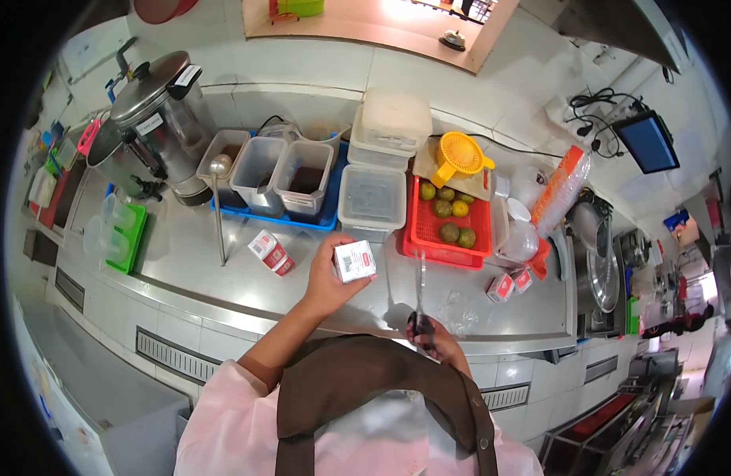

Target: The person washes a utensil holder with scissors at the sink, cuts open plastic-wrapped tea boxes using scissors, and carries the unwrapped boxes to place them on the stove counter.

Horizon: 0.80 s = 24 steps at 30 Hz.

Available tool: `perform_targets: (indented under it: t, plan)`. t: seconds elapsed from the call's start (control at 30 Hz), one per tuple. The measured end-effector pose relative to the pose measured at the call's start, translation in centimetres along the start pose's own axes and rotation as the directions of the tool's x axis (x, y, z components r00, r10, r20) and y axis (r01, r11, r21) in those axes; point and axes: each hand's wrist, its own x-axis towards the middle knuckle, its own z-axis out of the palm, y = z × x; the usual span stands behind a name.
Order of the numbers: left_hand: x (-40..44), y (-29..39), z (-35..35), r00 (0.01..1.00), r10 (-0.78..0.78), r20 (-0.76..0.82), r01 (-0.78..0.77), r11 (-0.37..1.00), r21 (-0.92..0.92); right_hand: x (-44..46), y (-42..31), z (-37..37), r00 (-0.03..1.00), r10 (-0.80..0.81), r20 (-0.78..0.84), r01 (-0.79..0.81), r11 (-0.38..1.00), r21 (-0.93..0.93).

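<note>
My left hand (333, 278) holds a small white carton (354, 262) with a printed label and a red mark, above the steel counter (302, 305). My right hand (435, 337), near the counter's front edge, is closed round the black handle of a knife (422, 289), whose narrow blade points away from me. A red and white carton (271, 252) lies on the counter left of my left hand. Two small red and white cartons (510, 284) lie to the right, in front of the red basket.
A red basket (447, 252) holds green fruits beneath a yellow juicer (460, 155). Plastic tubs stand on a blue tray (324, 216); lidded containers (372, 198) sit beside it. A ladle (219, 214) leans from one tub. Left are a steel urn (163, 127) and green tray (129, 242).
</note>
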Motion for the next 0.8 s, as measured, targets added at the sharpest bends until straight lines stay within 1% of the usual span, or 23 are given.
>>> perform_targets:
  t: [0.03, 0.13, 0.17, 0.23, 0.27, 0.3, 0.4, 0.63, 0.8]
  plan:
    - [0.4, 0.1, -0.2, 0.998, 0.058, -0.036, -0.056, 0.997, 0.047, -0.7, 0.0, 1.1, 0.988, -0.140, 0.066, 0.141, 0.990, -0.018]
    - [2.0, 1.1, -0.5, 0.971, 0.221, -0.092, -0.202, 0.963, 0.177, -3.1, -3.1, 6.9, 0.937, -0.348, 0.004, 0.337, 0.911, 0.239]
    - [2.5, 1.3, -0.5, 0.958, 0.270, -0.095, -0.246, 0.947, 0.204, -3.8, -4.9, 8.0, 0.955, -0.296, 0.028, 0.295, 0.955, 0.033]
    - [3.6, 1.8, -0.3, 0.926, 0.366, -0.095, -0.334, 0.909, 0.250, -4.3, -6.7, 9.0, 0.957, -0.248, 0.147, 0.265, 0.958, -0.107]
    - [3.9, 2.0, -0.1, 0.922, 0.371, -0.107, -0.335, 0.907, 0.257, -4.5, -7.5, 9.3, 0.955, -0.219, 0.202, 0.255, 0.950, -0.179]
    - [4.2, 2.1, 0.1, 0.919, 0.377, -0.120, -0.336, 0.904, 0.264, -4.7, -8.2, 9.9, 0.957, -0.204, 0.208, 0.253, 0.936, -0.246]
    - [4.7, 3.1, 0.3, 0.920, 0.360, -0.152, -0.313, 0.912, 0.263, -3.4, -7.4, 9.4, 0.941, -0.210, 0.266, 0.285, 0.916, -0.282]
    - [4.6, 3.6, 0.0, 0.943, 0.287, -0.170, -0.226, 0.924, 0.307, -3.1, -6.7, 9.5, 0.937, -0.223, 0.268, 0.292, 0.923, -0.250]
    - [4.6, 3.4, 0.4, 0.939, 0.317, -0.137, -0.258, 0.908, 0.329, -3.4, -6.7, 9.9, 0.949, -0.212, 0.233, 0.260, 0.946, -0.195]
